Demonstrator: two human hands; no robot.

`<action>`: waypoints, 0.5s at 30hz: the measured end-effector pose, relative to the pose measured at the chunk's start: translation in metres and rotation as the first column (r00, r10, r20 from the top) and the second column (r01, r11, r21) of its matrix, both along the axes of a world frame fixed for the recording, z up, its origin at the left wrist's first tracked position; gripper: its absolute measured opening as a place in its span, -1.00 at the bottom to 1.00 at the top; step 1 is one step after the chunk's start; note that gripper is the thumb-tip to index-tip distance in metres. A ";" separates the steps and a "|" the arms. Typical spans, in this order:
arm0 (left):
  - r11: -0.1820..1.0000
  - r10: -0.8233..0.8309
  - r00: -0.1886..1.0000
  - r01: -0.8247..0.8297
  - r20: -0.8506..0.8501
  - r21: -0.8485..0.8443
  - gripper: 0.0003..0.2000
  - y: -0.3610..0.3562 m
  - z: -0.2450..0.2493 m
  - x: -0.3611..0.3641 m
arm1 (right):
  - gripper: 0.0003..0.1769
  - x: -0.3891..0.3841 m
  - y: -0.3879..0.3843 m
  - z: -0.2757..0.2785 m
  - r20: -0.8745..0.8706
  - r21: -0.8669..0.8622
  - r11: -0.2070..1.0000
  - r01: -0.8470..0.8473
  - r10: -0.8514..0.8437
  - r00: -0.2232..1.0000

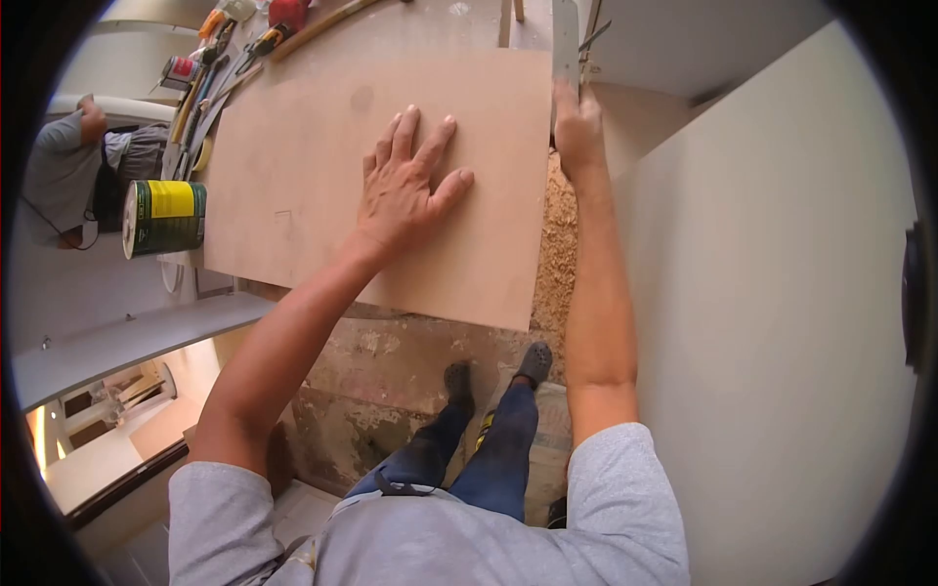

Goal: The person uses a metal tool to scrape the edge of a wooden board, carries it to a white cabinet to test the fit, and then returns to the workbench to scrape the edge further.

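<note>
A large thin wooden board (pixel 293 195) lies flat on the work table. My left hand (pixel 401 186) rests on the board, palm down with fingers spread. At the board's right edge, my right hand (pixel 580 132) is closed around a long grey metal tool, which looks like a hand plane (pixel 565 44) turned on its side. The plane runs along that edge, with a thin blade-like piece sticking out to its right. My fingers hide its rear part, and the right hand is slightly blurred.
Wood shavings (pixel 557 254) cover the floor below the board's right edge. A green and yellow can (pixel 164 219) stands by the left edge, near several hand tools (pixel 200 98). A large pale panel (pixel 772 293) is on my right. Another person (pixel 78 176) is at the far left.
</note>
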State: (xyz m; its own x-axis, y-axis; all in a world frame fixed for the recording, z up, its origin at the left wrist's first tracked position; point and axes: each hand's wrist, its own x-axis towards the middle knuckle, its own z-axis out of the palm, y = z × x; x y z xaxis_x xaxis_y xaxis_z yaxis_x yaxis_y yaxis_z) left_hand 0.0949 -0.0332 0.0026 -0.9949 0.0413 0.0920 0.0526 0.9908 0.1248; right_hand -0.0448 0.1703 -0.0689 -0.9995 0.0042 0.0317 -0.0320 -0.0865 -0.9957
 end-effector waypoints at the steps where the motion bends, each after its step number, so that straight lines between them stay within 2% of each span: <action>1: 1.000 -0.005 1.000 0.005 -0.021 0.011 -0.32 0.001 0.001 -0.002 | -0.42 0.020 0.007 0.007 -0.005 0.016 0.999 -0.046 0.046 0.999; 3: 1.000 -0.002 0.999 0.002 -0.032 0.012 -0.33 0.001 0.000 -0.002 | -0.44 0.089 0.018 0.031 0.126 0.184 0.982 -0.044 0.021 0.992; 5: 1.000 -0.009 1.000 0.009 -0.030 0.003 -0.33 0.001 -0.003 0.001 | -0.49 0.135 0.023 0.043 0.148 0.168 0.985 -0.029 0.004 0.989; 7: 1.000 -0.003 0.999 0.002 -0.050 -0.009 -0.32 0.002 -0.003 0.000 | -0.52 0.169 0.031 0.041 0.104 0.166 0.983 -0.074 0.057 0.993; 8: 1.000 -0.012 0.999 0.011 -0.050 -0.013 -0.32 0.000 -0.003 0.001 | -0.54 0.194 0.030 0.039 0.018 0.158 0.987 -0.003 0.001 1.000; 10: 1.000 0.010 0.999 -0.010 -0.052 0.008 -0.32 0.003 -0.005 0.000 | -0.55 0.257 0.039 0.027 0.135 0.095 0.995 -0.036 0.023 0.991; 12: 1.000 0.014 0.998 -0.013 -0.056 0.017 -0.32 0.005 -0.004 0.001 | -0.56 0.301 0.056 0.025 0.334 0.018 0.990 -0.139 0.125 0.934; 15: 1.000 0.017 0.998 -0.016 -0.062 0.017 -0.32 0.003 -0.003 0.001 | -0.59 0.312 0.068 0.035 0.458 -0.058 0.984 -0.166 0.174 0.872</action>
State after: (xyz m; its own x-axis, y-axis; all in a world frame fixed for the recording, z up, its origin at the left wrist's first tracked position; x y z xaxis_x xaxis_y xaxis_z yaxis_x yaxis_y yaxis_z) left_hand 0.0960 -0.0302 -0.0007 -0.9878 0.0230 0.1540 0.0446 0.9894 0.1380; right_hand 0.2671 0.2381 -0.0335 -0.8864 -0.1706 -0.4303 0.4459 -0.0656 -0.8927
